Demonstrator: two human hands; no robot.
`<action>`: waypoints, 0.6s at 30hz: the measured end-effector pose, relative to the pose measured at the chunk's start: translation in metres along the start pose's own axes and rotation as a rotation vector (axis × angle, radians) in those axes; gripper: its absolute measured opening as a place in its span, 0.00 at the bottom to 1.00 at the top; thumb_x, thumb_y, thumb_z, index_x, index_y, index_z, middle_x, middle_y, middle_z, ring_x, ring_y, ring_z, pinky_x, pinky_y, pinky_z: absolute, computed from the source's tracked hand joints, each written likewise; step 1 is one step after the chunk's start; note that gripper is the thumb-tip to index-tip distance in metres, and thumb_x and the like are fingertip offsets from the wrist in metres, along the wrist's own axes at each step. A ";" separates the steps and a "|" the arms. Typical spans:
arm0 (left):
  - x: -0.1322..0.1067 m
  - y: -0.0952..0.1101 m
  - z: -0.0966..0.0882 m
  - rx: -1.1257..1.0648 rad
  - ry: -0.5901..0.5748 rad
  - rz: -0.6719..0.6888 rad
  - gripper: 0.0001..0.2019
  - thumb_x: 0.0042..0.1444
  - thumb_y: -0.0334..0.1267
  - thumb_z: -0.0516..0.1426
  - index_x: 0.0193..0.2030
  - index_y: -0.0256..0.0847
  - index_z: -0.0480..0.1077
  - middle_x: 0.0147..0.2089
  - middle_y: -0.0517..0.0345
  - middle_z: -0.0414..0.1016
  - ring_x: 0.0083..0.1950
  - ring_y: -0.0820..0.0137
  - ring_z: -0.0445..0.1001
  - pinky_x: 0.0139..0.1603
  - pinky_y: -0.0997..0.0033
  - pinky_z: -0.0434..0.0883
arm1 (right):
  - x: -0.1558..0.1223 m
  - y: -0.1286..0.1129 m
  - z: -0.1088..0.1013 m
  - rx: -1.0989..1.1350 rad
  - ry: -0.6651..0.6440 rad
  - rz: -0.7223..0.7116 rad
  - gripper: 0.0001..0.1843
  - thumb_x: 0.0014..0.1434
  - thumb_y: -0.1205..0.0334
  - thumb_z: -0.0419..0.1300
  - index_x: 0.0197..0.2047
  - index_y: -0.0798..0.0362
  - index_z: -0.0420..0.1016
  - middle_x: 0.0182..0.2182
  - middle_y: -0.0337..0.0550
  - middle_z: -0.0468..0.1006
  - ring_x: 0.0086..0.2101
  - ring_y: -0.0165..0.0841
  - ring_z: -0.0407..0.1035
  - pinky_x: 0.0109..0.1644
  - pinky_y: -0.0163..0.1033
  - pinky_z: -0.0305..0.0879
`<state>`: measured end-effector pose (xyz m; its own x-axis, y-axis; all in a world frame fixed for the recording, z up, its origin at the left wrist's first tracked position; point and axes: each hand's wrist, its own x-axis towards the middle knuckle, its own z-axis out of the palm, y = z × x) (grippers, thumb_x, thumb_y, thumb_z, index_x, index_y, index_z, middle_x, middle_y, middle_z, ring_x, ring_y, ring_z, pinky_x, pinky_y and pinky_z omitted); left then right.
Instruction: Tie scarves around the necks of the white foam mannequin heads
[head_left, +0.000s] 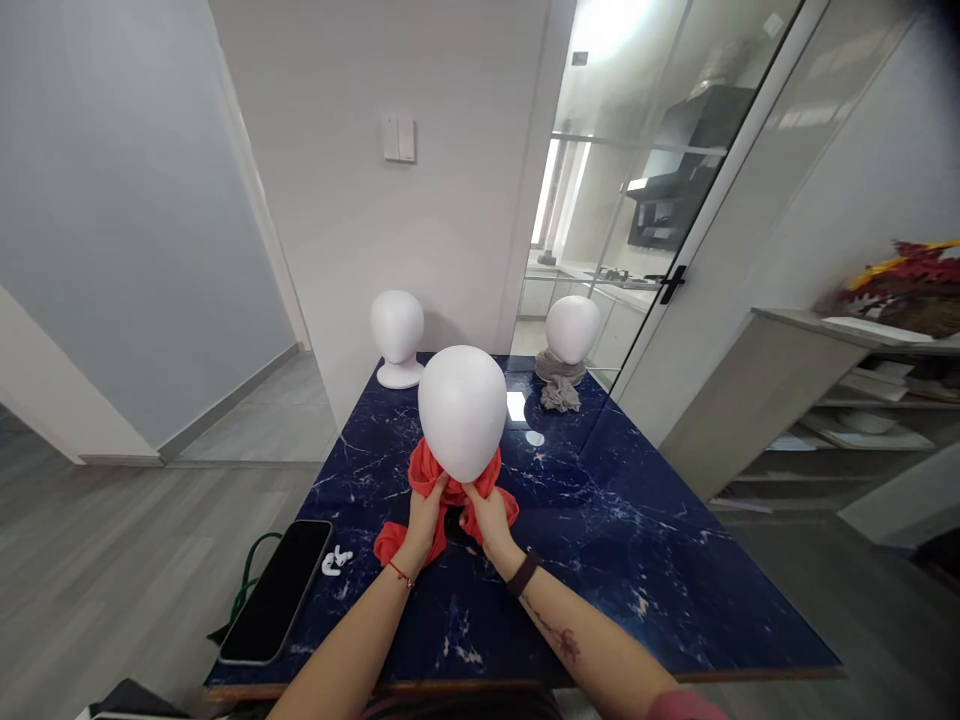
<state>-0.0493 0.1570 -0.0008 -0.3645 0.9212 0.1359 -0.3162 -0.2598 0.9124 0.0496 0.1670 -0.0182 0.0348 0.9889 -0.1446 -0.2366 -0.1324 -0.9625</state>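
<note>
Phone point(277, 590), earbuds point(335, 562) lie near, left side of blue table point(637, 560). Left hand point(425, 520), right hand point(491, 520) close together, both pinched tight on red scarf point(390, 545). Scarf wraps neck of white head point(462, 410), mid table. Looks like knot-tying step. Next move needs snug pull, head steady. Far back: bare head point(397, 330), head with grey scarf point(559, 392).

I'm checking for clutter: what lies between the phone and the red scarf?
Small white earbud-like pieces lie on the table between phone and scarf, per the head view.
</note>
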 end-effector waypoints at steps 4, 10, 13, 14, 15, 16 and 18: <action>0.009 0.012 -0.016 0.099 -0.083 -0.129 0.27 0.45 0.42 0.65 0.53 0.38 0.69 0.55 0.46 0.72 0.57 0.60 0.69 0.58 0.63 0.64 | 0.003 -0.001 0.003 0.146 0.039 0.041 0.13 0.42 0.55 0.62 0.18 0.51 0.63 0.11 0.33 0.65 0.13 0.27 0.58 0.18 0.33 0.55; 0.051 0.039 -0.046 0.160 -0.029 -0.223 0.16 0.44 0.45 0.64 0.33 0.33 0.74 0.33 0.50 0.79 0.33 0.66 0.76 0.37 0.69 0.70 | 0.004 -0.001 0.002 0.183 0.041 0.088 0.11 0.41 0.57 0.59 0.16 0.51 0.60 0.10 0.34 0.62 0.12 0.26 0.55 0.15 0.33 0.51; 0.075 0.046 -0.042 0.132 0.025 -0.171 0.10 0.42 0.38 0.65 0.29 0.35 0.72 0.24 0.58 0.74 0.25 0.73 0.71 0.30 0.74 0.67 | 0.005 0.000 0.001 0.164 0.041 0.080 0.11 0.40 0.58 0.59 0.16 0.51 0.60 0.10 0.34 0.63 0.12 0.26 0.55 0.16 0.32 0.52; 0.080 0.048 -0.039 0.108 0.024 -0.161 0.09 0.42 0.35 0.64 0.30 0.36 0.71 0.24 0.60 0.73 0.24 0.75 0.70 0.30 0.75 0.67 | 0.005 0.001 0.001 0.157 0.037 0.076 0.11 0.40 0.58 0.59 0.17 0.51 0.60 0.11 0.34 0.63 0.12 0.26 0.56 0.16 0.33 0.53; 0.084 0.049 -0.037 0.084 0.023 -0.150 0.09 0.43 0.33 0.63 0.32 0.37 0.71 0.26 0.61 0.73 0.24 0.76 0.70 0.30 0.76 0.68 | 0.005 0.002 0.001 0.143 0.031 0.067 0.11 0.41 0.57 0.59 0.17 0.51 0.61 0.11 0.34 0.64 0.13 0.26 0.56 0.16 0.33 0.55; 0.085 0.049 -0.035 0.055 0.026 -0.145 0.11 0.44 0.32 0.62 0.37 0.39 0.71 0.28 0.61 0.74 0.25 0.76 0.71 0.32 0.75 0.69 | 0.005 0.002 0.000 0.123 0.024 0.055 0.11 0.41 0.57 0.58 0.17 0.51 0.61 0.11 0.34 0.64 0.13 0.26 0.57 0.17 0.33 0.56; 0.083 0.047 -0.034 -0.006 0.046 -0.156 0.19 0.46 0.30 0.61 0.46 0.44 0.68 0.36 0.59 0.75 0.30 0.75 0.74 0.37 0.72 0.71 | 0.006 0.004 0.000 0.064 0.008 0.015 0.10 0.42 0.56 0.57 0.18 0.51 0.61 0.11 0.34 0.64 0.13 0.27 0.57 0.18 0.33 0.57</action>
<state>-0.1240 0.2111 0.0403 -0.3504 0.9363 -0.0250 -0.3775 -0.1168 0.9186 0.0493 0.1721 -0.0227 0.0384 0.9861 -0.1615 -0.2986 -0.1429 -0.9436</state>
